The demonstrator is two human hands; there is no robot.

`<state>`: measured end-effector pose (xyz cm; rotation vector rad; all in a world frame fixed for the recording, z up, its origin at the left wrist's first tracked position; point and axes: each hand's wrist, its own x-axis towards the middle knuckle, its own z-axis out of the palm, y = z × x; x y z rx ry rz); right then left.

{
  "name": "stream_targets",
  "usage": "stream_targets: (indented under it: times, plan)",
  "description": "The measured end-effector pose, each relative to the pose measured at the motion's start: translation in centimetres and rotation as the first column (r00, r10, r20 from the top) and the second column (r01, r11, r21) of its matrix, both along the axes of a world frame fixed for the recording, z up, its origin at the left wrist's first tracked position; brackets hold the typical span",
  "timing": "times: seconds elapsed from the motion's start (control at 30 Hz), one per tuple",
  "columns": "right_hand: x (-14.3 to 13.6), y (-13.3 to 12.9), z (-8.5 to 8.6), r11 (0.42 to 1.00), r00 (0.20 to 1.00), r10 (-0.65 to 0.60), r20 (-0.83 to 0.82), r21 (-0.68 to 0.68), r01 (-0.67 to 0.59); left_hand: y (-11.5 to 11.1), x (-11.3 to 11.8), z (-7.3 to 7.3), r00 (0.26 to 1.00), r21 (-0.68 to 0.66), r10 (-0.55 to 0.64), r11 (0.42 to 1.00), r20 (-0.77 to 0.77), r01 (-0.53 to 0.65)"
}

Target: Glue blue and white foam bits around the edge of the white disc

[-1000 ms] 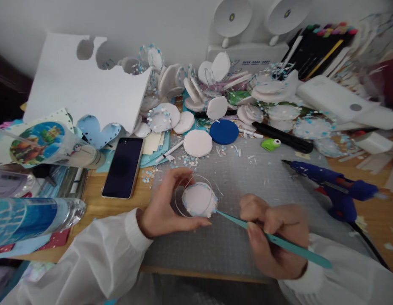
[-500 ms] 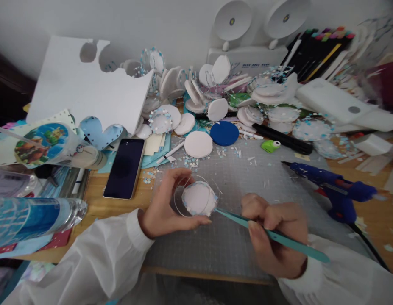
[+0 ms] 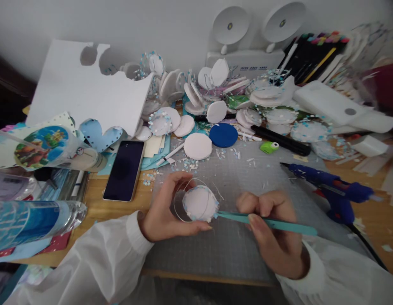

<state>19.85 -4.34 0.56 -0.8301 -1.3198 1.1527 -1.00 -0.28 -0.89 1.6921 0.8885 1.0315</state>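
Between the thumb and fingers of my left hand [image 3: 169,212] is a white foam disc [image 3: 200,204], its rim dotted with small blue and white bits. A thin pale wire loop [image 3: 175,199] curves around the disc on its left side, with loose ends at the upper right. My right hand [image 3: 272,228] pinches teal tweezers [image 3: 288,226]. Their tips meet the disc's right edge beside the blue bits; whether they grip one is too small to tell. Small paper flecks [image 3: 196,163] lie just beyond the disc.
A blue glue gun [image 3: 330,182] lies at the right on the grey cutting mat [image 3: 247,258]. A phone [image 3: 124,170], a lidded cup [image 3: 56,146] and a bottle [image 3: 34,222] are at the left. Behind are a plain white disc [image 3: 198,146], a blue disc [image 3: 223,135] and a green punch [image 3: 269,147].
The tweezers have turned to lie more level, their rear end lifting, while the tips stay at the disc's right edge. The left hand still holds the disc.
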Motion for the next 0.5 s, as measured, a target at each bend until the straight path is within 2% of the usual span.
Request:
stream_targets:
  times: [0.23,0.5]
  plan:
    - [0.2,-0.17,-0.12,0.999,0.999,0.053,0.013,-0.009,-0.053,0.09,0.07,0.07,1.0,0.024,0.019,1.0,-0.003,-0.018]
    - [0.15,-0.08,-0.31,0.999,0.999,0.042,-0.002,-0.022,-0.042,-0.06,0.02,0.03,1.0,0.031,0.025,0.999,-0.015,-0.025]
